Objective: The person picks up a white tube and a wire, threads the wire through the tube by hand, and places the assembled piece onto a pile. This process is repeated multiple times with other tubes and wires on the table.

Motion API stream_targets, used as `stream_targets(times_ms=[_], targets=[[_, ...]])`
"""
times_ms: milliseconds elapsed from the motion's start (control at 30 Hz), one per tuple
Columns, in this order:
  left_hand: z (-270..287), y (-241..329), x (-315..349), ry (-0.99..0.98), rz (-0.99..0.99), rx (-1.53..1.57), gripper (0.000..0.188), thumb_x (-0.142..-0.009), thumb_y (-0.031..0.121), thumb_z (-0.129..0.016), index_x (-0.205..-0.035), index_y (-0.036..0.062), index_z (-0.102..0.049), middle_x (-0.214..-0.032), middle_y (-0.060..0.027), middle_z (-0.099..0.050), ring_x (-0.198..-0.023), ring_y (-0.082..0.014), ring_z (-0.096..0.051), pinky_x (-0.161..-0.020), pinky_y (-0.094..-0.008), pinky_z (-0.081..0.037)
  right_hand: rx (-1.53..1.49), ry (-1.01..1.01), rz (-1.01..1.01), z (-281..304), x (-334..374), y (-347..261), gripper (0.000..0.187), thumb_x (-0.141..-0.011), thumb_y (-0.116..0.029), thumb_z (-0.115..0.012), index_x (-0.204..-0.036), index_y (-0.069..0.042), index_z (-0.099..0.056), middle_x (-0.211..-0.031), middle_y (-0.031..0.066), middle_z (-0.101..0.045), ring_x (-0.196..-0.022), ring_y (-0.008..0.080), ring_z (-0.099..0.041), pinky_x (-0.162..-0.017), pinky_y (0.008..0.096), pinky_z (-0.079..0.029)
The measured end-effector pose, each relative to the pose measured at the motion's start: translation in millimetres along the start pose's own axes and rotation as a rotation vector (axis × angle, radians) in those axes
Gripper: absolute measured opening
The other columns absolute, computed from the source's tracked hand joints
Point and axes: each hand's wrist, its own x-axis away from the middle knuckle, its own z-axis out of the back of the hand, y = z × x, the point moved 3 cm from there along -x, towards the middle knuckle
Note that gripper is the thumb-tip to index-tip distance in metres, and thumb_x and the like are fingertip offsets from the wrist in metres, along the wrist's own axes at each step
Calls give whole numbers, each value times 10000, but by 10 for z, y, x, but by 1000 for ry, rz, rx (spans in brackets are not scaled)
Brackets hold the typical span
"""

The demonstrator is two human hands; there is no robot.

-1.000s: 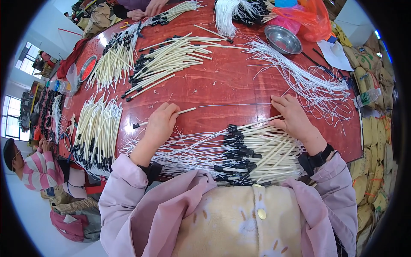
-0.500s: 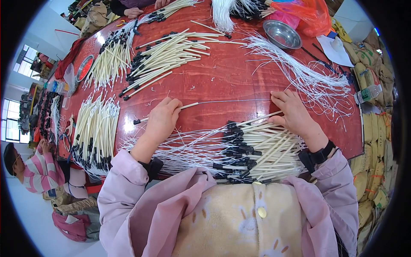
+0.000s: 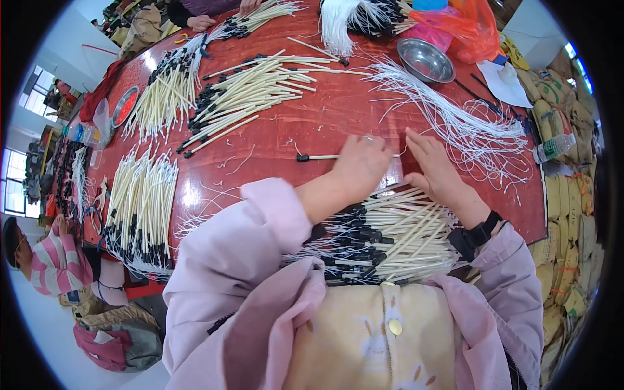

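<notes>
My left hand (image 3: 367, 168) has its fingers closed round a thin cream tube (image 3: 322, 156) with a black fitting at its left end. The tube lies nearly level just above the red table, and its right part is hidden by the hand. A short bit of white thread (image 3: 402, 153) shows between my two hands. Close on the right, my right hand (image 3: 439, 170) has its fingers stretched out and its thumb apart from them. Below both hands lies a pile of cream tubes (image 3: 416, 237) with black fittings and white threads.
Bundles of cream tubes (image 3: 143, 201) lie at left, others (image 3: 253, 91) farther back. Loose white threads (image 3: 455, 123) spread at right near a metal bowl (image 3: 426, 60) and a plastic bottle (image 3: 554, 148). Another person's hand (image 3: 201, 23) rests at the far edge; someone in stripes (image 3: 58, 260) sits at left.
My left hand has moved right along with the tube, close to my right hand. The long taut thread between the hands is now mostly out of sight. My right hand's fingers have straightened.
</notes>
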Motion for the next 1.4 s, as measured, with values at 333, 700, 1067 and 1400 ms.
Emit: stream_targets(times_ms=[333,700,1067,1400], targets=[[163,-1082,908,122,638,266,213,-860,172,-756,-962,15,-653,-781,-148,-671,-730,-315,-673,-653,-410,-516,55,164,157,-89,-345,-114,268,-793,-150,-738,-1036,-44,-698,-1136,85,-662,-1087,273,-573,-981,417,-425],[1055,-1929,2276,469,776,350,88,-929,90,-689,-973,18,-665,-779,19,-629,-699,-54,-554,-598,-236,-438,-102,134,103,389,246,-91,124,-698,-32,-705,-774,-84,-623,-833,53,-567,-889,261,-550,-853,398,-415],[1278,-1559,2434,92,799,72,214,-873,148,-742,-970,-39,-702,-790,-92,-685,-716,-149,-627,-656,-315,-493,-299,-27,-31,673,859,-220,343,-784,-208,-810,-1075,-73,-690,-1188,112,-632,-1119,309,-553,-980,396,-417],[-231,-650,-763,110,408,-11,263,-896,214,-689,-1045,3,-642,-1045,-222,-663,-1025,-401,-648,-890,-488,-533,-163,9,-68,552,311,-170,493,-839,-249,-784,-1265,-47,-641,-1307,144,-593,-1198,340,-525,-1040,444,-416]])
